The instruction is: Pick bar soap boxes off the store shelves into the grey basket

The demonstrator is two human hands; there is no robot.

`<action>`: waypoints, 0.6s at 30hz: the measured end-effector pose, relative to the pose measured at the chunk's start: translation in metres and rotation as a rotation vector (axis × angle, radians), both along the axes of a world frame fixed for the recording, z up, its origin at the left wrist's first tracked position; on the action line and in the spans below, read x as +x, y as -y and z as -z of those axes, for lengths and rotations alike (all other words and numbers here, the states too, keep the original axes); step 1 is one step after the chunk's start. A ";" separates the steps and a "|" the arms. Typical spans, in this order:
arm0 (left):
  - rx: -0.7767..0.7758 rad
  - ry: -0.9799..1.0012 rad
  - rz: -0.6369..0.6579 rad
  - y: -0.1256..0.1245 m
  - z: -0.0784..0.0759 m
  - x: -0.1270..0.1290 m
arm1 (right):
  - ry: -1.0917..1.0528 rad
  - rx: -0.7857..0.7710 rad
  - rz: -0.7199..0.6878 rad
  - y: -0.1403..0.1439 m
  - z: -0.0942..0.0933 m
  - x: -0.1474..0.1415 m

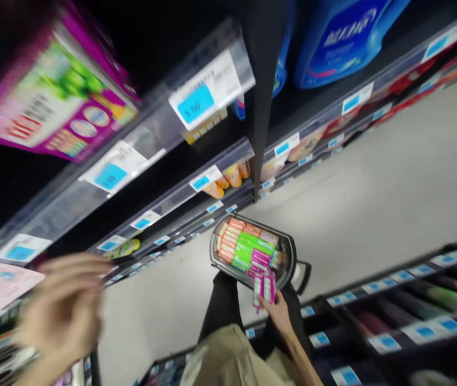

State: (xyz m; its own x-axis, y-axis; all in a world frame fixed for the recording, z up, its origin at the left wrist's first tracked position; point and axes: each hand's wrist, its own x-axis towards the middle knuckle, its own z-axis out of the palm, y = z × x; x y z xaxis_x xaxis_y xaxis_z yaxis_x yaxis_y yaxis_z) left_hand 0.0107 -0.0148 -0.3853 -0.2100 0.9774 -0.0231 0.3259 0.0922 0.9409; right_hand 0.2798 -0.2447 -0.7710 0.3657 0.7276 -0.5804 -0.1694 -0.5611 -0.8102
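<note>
Over the near rim of a dark shopping basket (294, 252), my right hand (277, 311) is closed on purple-and-white packs (265, 288). Inside the basket lie rows of orange packs (232, 238), bright green packs (248, 249) and more purple packs (260, 261). My left hand (61, 311) is raised at the lower left beside the shelves, smeared by motion. Its fingers look bent, but whether they grip anything does not show. Close by it is a pink-and-white card or package (1, 289) at the shelf edge.
A purple box with green grapes (63, 96) stands on the upper left shelf. Blue bottles (344, 43) sit on the upper right shelf, past a dark upright post (266, 96). Price tags line the shelf edges. Another shelf unit (373, 305) borders the pale aisle floor (392, 177).
</note>
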 end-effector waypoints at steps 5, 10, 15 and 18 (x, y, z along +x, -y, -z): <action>-0.770 0.018 0.295 0.070 0.127 0.038 | 0.144 0.104 -0.205 -0.035 -0.041 -0.013; -1.031 0.515 0.324 0.068 0.181 0.056 | 0.347 0.515 -0.444 -0.071 -0.107 -0.024; -1.011 0.519 0.261 0.068 0.167 0.047 | 0.308 0.675 -0.409 -0.072 -0.133 -0.022; -1.033 0.517 0.255 0.067 0.161 0.035 | 0.194 0.593 -0.309 -0.062 -0.132 -0.020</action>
